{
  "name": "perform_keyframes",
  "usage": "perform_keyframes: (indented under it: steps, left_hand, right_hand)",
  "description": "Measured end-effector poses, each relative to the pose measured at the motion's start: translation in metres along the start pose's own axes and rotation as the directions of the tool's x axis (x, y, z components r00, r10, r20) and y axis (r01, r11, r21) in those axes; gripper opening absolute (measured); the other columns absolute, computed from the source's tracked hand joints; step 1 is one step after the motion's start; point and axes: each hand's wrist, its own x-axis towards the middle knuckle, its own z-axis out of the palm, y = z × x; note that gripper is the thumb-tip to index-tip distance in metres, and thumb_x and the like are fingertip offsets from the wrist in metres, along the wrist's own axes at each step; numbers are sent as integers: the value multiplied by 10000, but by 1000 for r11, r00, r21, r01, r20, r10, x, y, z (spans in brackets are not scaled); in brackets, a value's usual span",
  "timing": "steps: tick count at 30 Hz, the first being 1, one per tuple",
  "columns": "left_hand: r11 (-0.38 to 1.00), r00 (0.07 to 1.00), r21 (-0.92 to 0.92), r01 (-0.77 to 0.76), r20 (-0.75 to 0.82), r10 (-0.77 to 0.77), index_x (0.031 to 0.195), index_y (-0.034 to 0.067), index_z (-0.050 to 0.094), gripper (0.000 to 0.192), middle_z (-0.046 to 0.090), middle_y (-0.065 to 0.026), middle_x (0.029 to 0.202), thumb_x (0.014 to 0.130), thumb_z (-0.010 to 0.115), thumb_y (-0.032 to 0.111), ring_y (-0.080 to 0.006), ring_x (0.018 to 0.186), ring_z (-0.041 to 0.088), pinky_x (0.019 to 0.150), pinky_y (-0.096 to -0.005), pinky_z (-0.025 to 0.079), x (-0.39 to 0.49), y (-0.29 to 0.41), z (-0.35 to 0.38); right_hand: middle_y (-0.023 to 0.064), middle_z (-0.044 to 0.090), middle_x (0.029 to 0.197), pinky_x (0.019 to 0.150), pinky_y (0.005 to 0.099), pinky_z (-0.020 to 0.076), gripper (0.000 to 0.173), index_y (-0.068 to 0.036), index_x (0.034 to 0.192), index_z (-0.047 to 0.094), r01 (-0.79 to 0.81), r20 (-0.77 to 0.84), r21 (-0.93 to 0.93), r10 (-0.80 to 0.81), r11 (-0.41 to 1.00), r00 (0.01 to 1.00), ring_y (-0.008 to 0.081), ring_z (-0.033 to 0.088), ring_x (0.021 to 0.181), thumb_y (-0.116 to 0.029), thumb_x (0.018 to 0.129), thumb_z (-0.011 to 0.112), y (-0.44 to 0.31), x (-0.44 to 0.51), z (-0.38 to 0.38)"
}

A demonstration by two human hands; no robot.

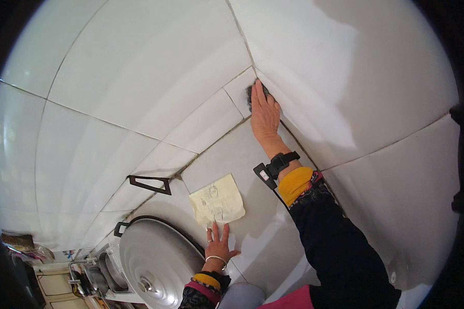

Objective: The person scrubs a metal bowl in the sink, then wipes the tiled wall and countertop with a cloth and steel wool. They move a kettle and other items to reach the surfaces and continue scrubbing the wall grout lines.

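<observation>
My right hand presses a dark scouring pad flat against the white wall tiles, close to the corner where two walls meet. The palm and fingers cover most of the pad. Lower down, my left hand rests with fingers spread on the pale tiled counter. Its fingertips reach the near edge of a yellow cloth or paper sheet that bears dark marks. Nothing is gripped in the left hand. A ring and a bangle are on it, while a black strap device circles the right wrist.
A large round metal lid with a knob covers a black-handled pan beside my left hand. A dark metal frame stands against the left wall. Beyond the lid are a sink and a faucet. Dark grime lines the counter's wall joints.
</observation>
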Motion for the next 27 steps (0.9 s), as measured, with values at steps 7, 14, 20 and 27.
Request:
perform_keyframes:
  steps: [7, 14, 20, 27]
  left_hand:
    - [1000, 1000, -24, -2, -12, 1, 1480, 202, 116, 1172, 25, -229, 1522, 588, 825, 474, -501, 1364, 123, 1029, -501, 373, 3, -2, 3]
    - [1000, 999, -24, -13, -38, 12, 1472, 185, 154, 1159, 31, -252, 1511, 576, 835, 461, -519, 1346, 153, 1018, -504, 381, 2, -1, 5]
    - [1000, 1000, 16, 2, -2, -2, 1476, 190, 149, 1159, 5, -252, 1516, 581, 832, 461, -516, 1353, 137, 1026, -505, 373, 4, -1, 4]
    - [1000, 1000, -17, -3, 3, 3, 1479, 203, 138, 1164, 17, -241, 1517, 582, 834, 459, -512, 1357, 129, 996, -497, 411, 4, -1, 2]
  right_hand:
    - [165, 369, 1423, 978, 412, 402, 527, 0, 1347, 398, -168, 109, 298, 141, 940, 984, 370, 478, 1163, -50, 850, 566, 27, -26, 44]
    - [260, 328, 1414, 1061, 421, 318, 547, 83, 1341, 354, -348, 273, 377, 256, 859, 927, 393, 366, 1276, -55, 852, 558, -6, -35, 75]
    - [256, 307, 1435, 1090, 423, 275, 597, 81, 1366, 329, -89, -172, 534, 211, 841, 962, 393, 329, 1305, -79, 848, 577, -7, -25, 75]
    - [254, 376, 1386, 1080, 411, 293, 581, 100, 1335, 362, -405, 139, 541, 396, 737, 908, 382, 374, 1271, -88, 826, 571, 20, -18, 88]
